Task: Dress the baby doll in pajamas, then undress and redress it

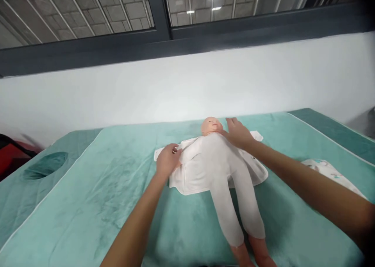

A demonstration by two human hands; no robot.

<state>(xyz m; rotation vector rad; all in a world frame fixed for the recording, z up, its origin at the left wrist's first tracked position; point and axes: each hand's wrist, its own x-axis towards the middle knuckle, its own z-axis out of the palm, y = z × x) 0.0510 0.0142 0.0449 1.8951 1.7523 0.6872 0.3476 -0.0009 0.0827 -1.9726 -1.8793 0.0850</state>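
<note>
A baby doll (211, 126) lies on its back in a plain white long-legged suit (218, 157), its bare feet towards me. Beneath its upper body a white baby jacket (190, 177) is spread open to both sides. At the jacket's left side, my left hand (167, 160) has its fingers curled, thumb and forefinger closed at the cloth; the exact grip is partly hidden. My right hand (238, 133) rests beside the doll's neck and shoulder, fingers stretched out and holding nothing. It covers part of the doll's shoulder.
A green padded mat (117, 189) with a hollow (45, 165) at its left covers the surface. White printed cloth (325, 169) lies to the right, partly behind my forearm. A white wall (131, 91) and dark window frame (164, 44) stand behind; a red item (14, 157) is far left.
</note>
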